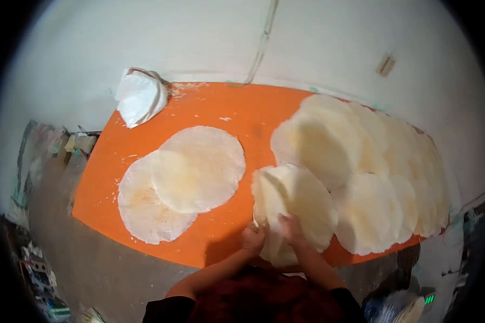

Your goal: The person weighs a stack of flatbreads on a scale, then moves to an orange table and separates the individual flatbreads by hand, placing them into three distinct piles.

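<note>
**A thin, floppy round sheet under my hands**

The round dough sheet (296, 202) lies on the orange table (221, 116), at the near edge, right in front of me. Its far side rests a little on the pile of other sheets (361, 161) to my right.

My left hand (253, 238) is curled up at the near rim of the sheet. It is too blurry to tell if the fingers pinch the rim or only touch it. My right hand (292, 226) lies on top of the sheet with the fingers laid out flat, not closed on anything.

I think this sheet is very light, soft and bendy. It looks so thin that it could rip or fold on itself if I pull at one spot. The best place to hold it looks like the near rim, with both hands a bit apart, so it hangs evenly.

Two more sheets (196, 168) lie on each other to my left. A white bag (140, 98) sits at the far corner.
</note>
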Action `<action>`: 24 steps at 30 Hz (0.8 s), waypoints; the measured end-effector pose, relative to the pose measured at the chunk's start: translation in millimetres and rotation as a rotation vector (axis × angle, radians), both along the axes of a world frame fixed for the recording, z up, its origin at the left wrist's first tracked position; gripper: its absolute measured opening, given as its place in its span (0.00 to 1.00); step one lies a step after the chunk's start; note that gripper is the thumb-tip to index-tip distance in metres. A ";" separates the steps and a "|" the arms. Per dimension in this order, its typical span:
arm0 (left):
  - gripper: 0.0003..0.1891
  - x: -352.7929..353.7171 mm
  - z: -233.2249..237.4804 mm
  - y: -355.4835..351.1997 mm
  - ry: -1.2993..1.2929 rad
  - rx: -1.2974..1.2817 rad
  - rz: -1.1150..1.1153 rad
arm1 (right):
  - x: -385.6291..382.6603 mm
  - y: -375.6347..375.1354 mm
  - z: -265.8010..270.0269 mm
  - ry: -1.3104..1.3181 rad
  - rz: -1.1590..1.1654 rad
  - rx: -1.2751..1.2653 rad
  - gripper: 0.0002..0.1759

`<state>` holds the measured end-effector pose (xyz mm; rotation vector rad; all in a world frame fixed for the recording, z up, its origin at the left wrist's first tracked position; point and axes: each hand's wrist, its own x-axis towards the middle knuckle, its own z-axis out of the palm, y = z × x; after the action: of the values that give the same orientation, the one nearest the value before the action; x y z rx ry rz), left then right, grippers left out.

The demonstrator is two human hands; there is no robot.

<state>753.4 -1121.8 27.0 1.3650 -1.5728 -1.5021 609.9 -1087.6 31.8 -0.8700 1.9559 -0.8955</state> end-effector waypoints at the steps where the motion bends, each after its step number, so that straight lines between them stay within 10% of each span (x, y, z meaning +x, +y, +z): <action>1: 0.10 0.4 10.6 -6.3 0.162 0.104 0.019 | -17.9 15.6 -10.9 0.154 0.073 -0.223 0.14; 4: 0.06 0.0 28.3 -35.8 0.432 0.197 0.001 | -56.0 35.5 44.9 -0.370 -0.287 -0.146 0.09; 5: 0.06 -1.7 23.7 -53.9 0.365 0.088 -0.042 | -106.3 59.2 -2.9 0.063 -0.030 -0.062 0.14; 7: 0.05 2.1 47.8 -92.9 0.276 -0.039 -0.080 | -107.7 73.3 77.1 -0.270 -0.441 -0.355 0.12; 12: 0.09 49.0 126.2 -208.6 0.227 -0.028 0.171 | -220.5 126.5 72.4 -0.285 -0.830 -0.562 0.08; 18: 0.07 181.3 31.5 -322.5 0.780 0.037 0.504 | -224.8 134.9 88.9 -0.223 -0.913 -0.541 0.08; 24: 0.14 239.9 -79.1 -302.5 0.515 0.453 0.776 | -210.4 90.3 91.8 0.060 -0.734 -0.438 0.10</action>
<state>993.3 -1424.3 -52.0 1.4193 -0.3168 -1.5443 399.5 -997.4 123.6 -0.3835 2.1981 -1.7843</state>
